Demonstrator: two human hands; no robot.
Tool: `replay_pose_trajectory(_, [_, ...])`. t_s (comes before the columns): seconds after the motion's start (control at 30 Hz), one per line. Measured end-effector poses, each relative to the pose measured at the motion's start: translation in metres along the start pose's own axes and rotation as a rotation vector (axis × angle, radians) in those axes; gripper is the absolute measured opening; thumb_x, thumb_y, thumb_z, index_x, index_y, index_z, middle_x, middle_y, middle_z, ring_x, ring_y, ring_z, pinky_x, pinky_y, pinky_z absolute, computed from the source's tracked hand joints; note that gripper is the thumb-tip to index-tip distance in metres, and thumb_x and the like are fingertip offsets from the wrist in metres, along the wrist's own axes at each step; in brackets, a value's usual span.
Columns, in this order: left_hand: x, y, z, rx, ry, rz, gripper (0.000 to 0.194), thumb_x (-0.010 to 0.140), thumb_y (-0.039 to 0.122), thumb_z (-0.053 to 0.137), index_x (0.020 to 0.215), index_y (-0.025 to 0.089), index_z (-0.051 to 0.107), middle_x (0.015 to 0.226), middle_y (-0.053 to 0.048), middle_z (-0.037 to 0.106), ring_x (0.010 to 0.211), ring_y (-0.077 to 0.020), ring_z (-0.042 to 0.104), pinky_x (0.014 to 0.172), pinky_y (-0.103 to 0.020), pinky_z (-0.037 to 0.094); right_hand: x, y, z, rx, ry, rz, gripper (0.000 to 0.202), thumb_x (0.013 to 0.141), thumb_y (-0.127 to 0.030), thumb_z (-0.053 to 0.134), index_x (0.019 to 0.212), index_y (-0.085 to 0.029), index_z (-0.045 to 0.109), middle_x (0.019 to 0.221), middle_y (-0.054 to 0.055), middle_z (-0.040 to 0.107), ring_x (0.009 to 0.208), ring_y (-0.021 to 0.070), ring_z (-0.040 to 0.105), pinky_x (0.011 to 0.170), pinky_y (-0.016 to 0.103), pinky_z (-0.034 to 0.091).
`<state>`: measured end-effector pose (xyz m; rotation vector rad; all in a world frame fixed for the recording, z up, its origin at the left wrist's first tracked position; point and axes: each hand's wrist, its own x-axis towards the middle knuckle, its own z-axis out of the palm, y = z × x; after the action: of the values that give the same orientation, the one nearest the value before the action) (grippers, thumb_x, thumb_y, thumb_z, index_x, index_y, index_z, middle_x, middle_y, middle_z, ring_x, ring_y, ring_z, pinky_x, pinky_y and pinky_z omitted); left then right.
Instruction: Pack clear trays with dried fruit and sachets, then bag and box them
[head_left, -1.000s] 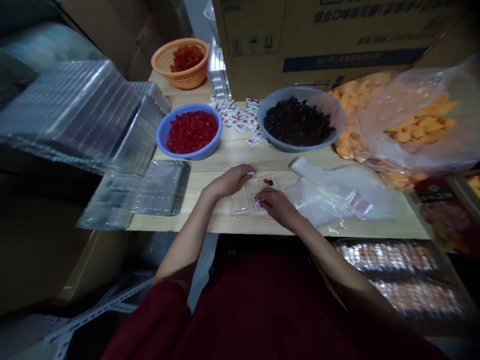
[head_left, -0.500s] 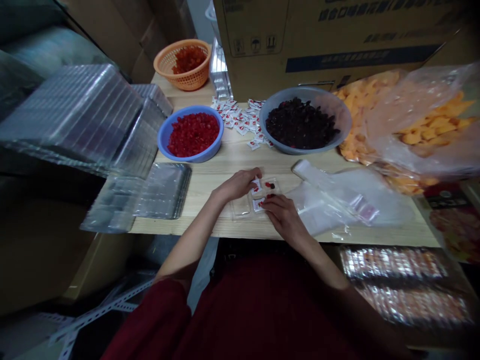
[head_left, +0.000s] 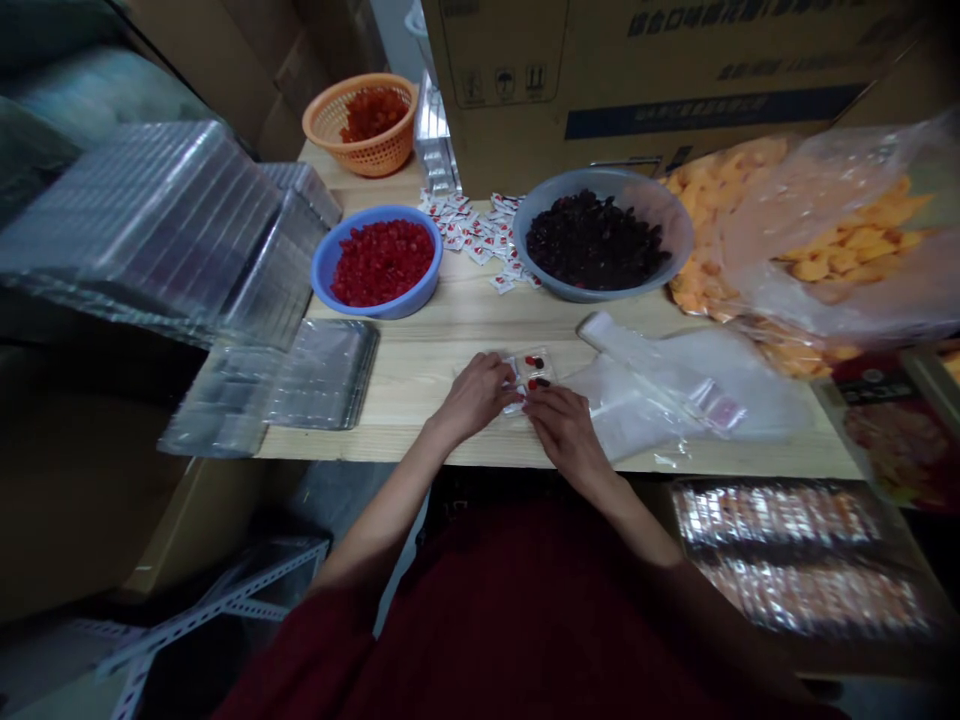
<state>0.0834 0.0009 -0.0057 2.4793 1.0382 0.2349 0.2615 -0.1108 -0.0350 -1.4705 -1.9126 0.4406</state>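
Observation:
A small clear plastic compartment tray (head_left: 547, 366) lies on the wooden table near its front edge, partly covered by my hands. Two compartments on its right show red and dark dried pieces (head_left: 538, 383). Small white packets (head_left: 512, 407) sit in the middle ones. My left hand (head_left: 474, 402) rests over the tray's left side, fingers closed together at a packet. Over the lower right compartment, my right hand (head_left: 568, 428) has its fingertips pinched beside the left hand's. What either pinch holds is too small to make out.
Behind are a blue bowl of red pieces (head_left: 324, 290), loose packets (head_left: 476, 240) and a bowl of dark pieces (head_left: 679, 235). Clear trays (head_left: 142, 210) are stacked left. Plastic bags (head_left: 705, 390) lie right, near bagged orange pieces (head_left: 847, 262). A large carton (head_left: 510, 150) stands at the back.
My left hand has moved down the tray, from the upper packet toward the lower one, closer to my right fingertips. More red and dark pieces show in the lower right compartment.

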Motion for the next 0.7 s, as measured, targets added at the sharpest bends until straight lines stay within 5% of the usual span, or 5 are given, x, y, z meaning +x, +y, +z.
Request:
replay_pose_trajectory(0.17, [-0.004, 0.008, 0.021, 0.088, -0.014, -0.051, 0.017, 0.087, 0.029, 0.069, 0.094, 0.017, 0.059, 0.103, -0.01, 0.059, 0.102, -0.0267, 0.053, 0.091, -0.04, 0.046, -0.003, 0.006, -0.001, -0.048, 0.008, 0.018, 0.021, 0.096, -0.016, 0.054, 0.109, -0.021, 0.07, 0.122, 0.008, 0.069, 0.121, 0.0273, 0.053, 0.101, 0.047, 0.04])
replay_pose_trajectory(0.4, [-0.011, 0.013, 0.014, -0.001, 0.048, -0.028, 0.028, 0.088, 0.029, 0.068, 0.11, 0.019, 0.055, 0.11, -0.009, 0.06, 0.103, -0.0262, 0.054, 0.091, -0.041, 0.047, -0.007, 0.001, 0.001, -0.05, 0.019, 0.03, 0.022, 0.096, -0.016, 0.053, 0.111, -0.022, 0.069, 0.122, 0.008, 0.068, 0.122, 0.0272, 0.052, 0.1, 0.048, 0.04])
replay_pose_trajectory(0.7, [-0.005, 0.015, 0.025, 0.034, -0.013, -0.013, 0.007, 0.089, 0.019, 0.061, 0.095, 0.019, 0.057, 0.103, -0.009, 0.059, 0.1, -0.0258, 0.056, 0.089, -0.041, 0.048, -0.009, 0.001, 0.006, 0.019, -0.019, 0.045, 0.028, 0.095, -0.012, 0.049, 0.112, -0.022, 0.069, 0.125, 0.011, 0.062, 0.124, 0.0267, 0.05, 0.105, 0.049, 0.046])
